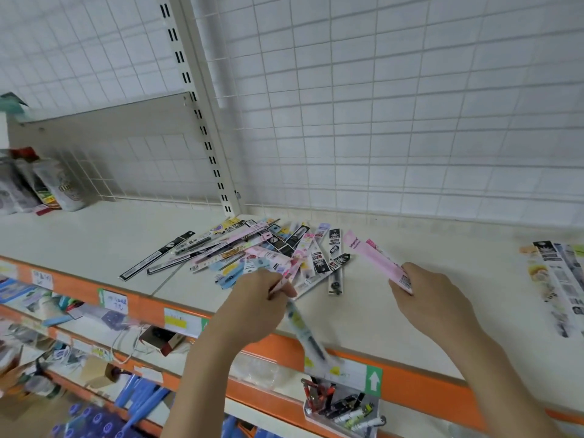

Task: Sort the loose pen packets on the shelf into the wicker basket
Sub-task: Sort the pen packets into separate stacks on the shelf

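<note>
- Head view: the left hand [252,306] reaches over the orange shelf edge, fingers curled round a pink pen packet [286,276] and a blurred, translucent packet [303,330] hanging down past the edge.
- The right hand [433,301] pinches the near end of a long pale-pink flat pen packet [376,257], which angles up and away to the left.
- The heap of loose pen packets [252,251] lies on the cream shelf [94,241], just beyond both hands.
- More packets [556,279] lie far right.
- A white wire-grid back panel [379,105] stands behind.
- No wicker basket shows.
</note>
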`<state>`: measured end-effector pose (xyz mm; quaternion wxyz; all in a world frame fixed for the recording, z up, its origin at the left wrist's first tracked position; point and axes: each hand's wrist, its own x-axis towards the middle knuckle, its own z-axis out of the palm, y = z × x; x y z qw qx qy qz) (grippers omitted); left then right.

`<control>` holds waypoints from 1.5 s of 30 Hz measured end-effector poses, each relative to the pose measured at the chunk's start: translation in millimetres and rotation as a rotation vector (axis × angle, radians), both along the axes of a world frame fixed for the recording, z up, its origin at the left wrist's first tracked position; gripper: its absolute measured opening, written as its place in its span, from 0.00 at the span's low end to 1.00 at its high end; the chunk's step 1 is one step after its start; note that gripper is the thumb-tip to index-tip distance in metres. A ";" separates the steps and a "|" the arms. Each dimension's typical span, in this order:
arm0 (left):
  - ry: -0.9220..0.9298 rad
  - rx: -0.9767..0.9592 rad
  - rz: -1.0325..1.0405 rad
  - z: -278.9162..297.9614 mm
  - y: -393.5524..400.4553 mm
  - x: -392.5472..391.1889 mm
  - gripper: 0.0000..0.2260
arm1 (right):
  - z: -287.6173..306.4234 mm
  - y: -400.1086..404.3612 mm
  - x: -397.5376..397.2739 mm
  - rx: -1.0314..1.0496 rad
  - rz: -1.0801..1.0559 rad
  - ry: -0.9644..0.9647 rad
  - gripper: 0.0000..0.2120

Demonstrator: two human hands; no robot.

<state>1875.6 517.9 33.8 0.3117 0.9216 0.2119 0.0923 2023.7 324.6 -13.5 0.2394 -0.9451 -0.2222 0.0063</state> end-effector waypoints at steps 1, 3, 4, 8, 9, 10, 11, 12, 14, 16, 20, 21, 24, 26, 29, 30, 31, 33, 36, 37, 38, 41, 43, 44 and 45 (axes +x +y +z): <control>-0.032 -0.007 0.030 1.4 2.9 -0.5 0.14 | 0.7 2.7 0.7 0.005 0.004 0.002 0.16; -0.112 0.018 0.092 3.3 8.8 -1.1 0.11 | 2.1 9.3 1.8 0.008 0.014 0.002 0.15; -0.156 0.039 0.117 3.9 11.8 -1.4 0.08 | 2.7 13.0 2.4 0.007 0.019 -0.001 0.15; -0.276 0.025 0.187 3.1 26.5 -4.3 0.08 | 5.9 31.6 2.9 0.023 0.047 -0.016 0.12; -0.291 0.007 0.216 1.7 31.9 -5.5 0.10 | 7.1 37.2 2.4 0.022 0.058 -0.019 0.11; -0.306 0.006 0.245 0.7 37.4 -6.6 0.11 | 8.3 43.1 2.1 0.022 0.069 -0.018 0.11; -0.314 0.022 0.274 -0.2 43.4 -7.5 0.12 | 9.9 49.2 1.8 0.023 0.078 -0.015 0.12; -0.326 0.046 0.298 -1.1 48.9 -8.2 0.12 | 11.2 55.5 1.6 0.023 0.086 -0.011 0.13; -0.379 0.068 0.334 -1.3 59.1 -8.9 0.12 | 14.1 67.8 1.3 0.015 0.097 -0.004 0.14; -0.434 0.034 0.371 1.3 68.8 -8.4 0.12 | 17.0 79.6 0.6 0.007 0.106 -0.005 0.13; -0.423 0.009 0.442 9.3 96.5 -5.8 0.13 | 24.9 105.0 2.0 0.013 0.100 -0.023 0.14; -0.406 0.004 0.450 11.8 106.0 -4.0 0.14 | 27.6 112.0 3.2 0.019 0.093 -0.036 0.15; -0.431 -0.042 0.454 19.0 135.3 2.1 0.15 | 36.5 133.6 5.9 0.033 0.091 -0.061 0.18; -0.467 -0.097 0.426 23.3 150.3 6.7 0.15 | 41.7 147.9 6.4 0.027 0.095 -0.070 0.16; -0.504 -0.267 0.392 24.2 166.1 14.8 0.17 | 46.1 167.6 6.2 0.020 0.083 -0.072 0.12; -0.510 -0.307 0.389 23.0 171.1 16.8 0.17 | 45.9 173.9 5.4 0.019 0.082 -0.066 0.09; -0.514 -0.332 0.380 21.6 176.7 18.6 0.18 | 45.3 179.9 4.0 0.014 0.081 -0.063 0.08; -0.534 -0.376 0.363 18.5 189.7 22.3 0.17 | 43.1 191.0 1.7 -0.007 0.073 -0.060 0.06; -0.565 -0.463 0.333 17.5 208.0 27.3 0.13 | 43.8 206.2 -1.7 -0.029 0.059 -0.067 0.04; -0.564 -0.467 0.310 17.1 212.2 28.1 0.11 | 44.3 210.9 -3.0 -0.034 0.058 -0.066 0.04; -0.555 -0.440 0.284 16.5 215.6 28.6 0.08 | 44.0 215.3 -4.3 -0.038 0.058 -0.066 0.04; -0.492 -0.413 0.184 10.3 225.5 29.3 0.13 | 42.1 226.5 -9.3 -0.053 0.045 -0.060 0.04; -0.391 -0.401 0.115 6.1 229.6 30.5 0.17 | 40.1 231.5 -11.3 -0.068 0.019 -0.059 0.05; -0.330 -0.318 0.076 2.9 231.3 31.9 0.12 | 38.8 233.4 -12.3 -0.073 0.006 -0.058 0.06; -0.262 -0.219 0.043 2.0 230.7 32.4 0.07 | 37.9 235.0 -13.7 -0.075 -0.007 -0.060 0.07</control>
